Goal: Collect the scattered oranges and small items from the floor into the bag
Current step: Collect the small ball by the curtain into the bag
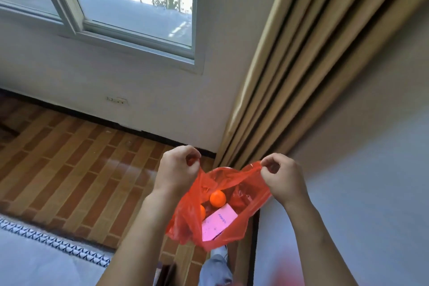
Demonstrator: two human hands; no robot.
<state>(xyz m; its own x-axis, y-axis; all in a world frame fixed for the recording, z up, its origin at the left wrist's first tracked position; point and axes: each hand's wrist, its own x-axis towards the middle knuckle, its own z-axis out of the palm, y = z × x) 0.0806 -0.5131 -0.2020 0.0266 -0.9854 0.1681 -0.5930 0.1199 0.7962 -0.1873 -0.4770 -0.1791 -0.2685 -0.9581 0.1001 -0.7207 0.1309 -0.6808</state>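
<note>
**Between two hands, the bag hangs open**

Above the wooden floor point(76, 169), near the curtain point(301, 76), the red bag point(246, 227) hangs between the left hand point(176, 169) and the right hand point(283, 179). Each grip is closed, pinching one side of the rim, so the mouth opens upward. Inside lie two oranges point(217, 198) and a white box point(218, 222), below both hands. The thin plastic looks translucent.

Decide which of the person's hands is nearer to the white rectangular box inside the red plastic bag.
Right. The right hand pinches the bag rim above-right of the box; the left hand pinches farther, up-left.
</note>
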